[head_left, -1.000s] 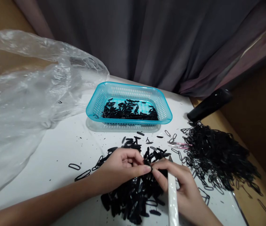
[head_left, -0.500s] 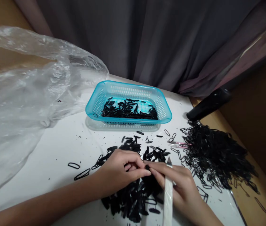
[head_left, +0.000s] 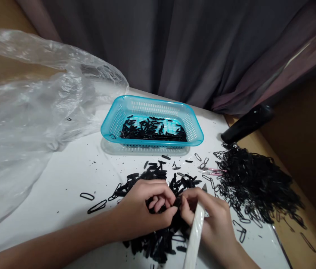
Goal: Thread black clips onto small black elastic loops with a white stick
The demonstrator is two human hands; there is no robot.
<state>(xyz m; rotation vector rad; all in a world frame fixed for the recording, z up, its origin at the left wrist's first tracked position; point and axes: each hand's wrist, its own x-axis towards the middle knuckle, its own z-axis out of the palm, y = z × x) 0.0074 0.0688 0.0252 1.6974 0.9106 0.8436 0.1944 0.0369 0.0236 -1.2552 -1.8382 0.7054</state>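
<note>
My left hand [head_left: 146,209] and my right hand [head_left: 205,216] meet over a heap of small black oblong pieces [head_left: 158,239] on the white table [head_left: 71,175]. Both hands pinch one small black piece [head_left: 177,202] between thumbs and fingertips. My right hand also grips a white-handled cutter [head_left: 194,235], whose blade tip pokes up beside the fingers. A turquoise plastic basket [head_left: 194,130] behind the heap holds more black pieces.
A tangled pile of black loop-shaped offcuts [head_left: 256,183] lies at the right. Small pink-handled snips [head_left: 211,172] rest beside it. A big clear plastic bag [head_left: 26,112] covers the left. A black handle-like object [head_left: 247,123] lies at the back right; grey curtain behind.
Both hands have dropped lower onto the heap and curled tighter round the small piece. The white cutter handle has tilted leftward.
</note>
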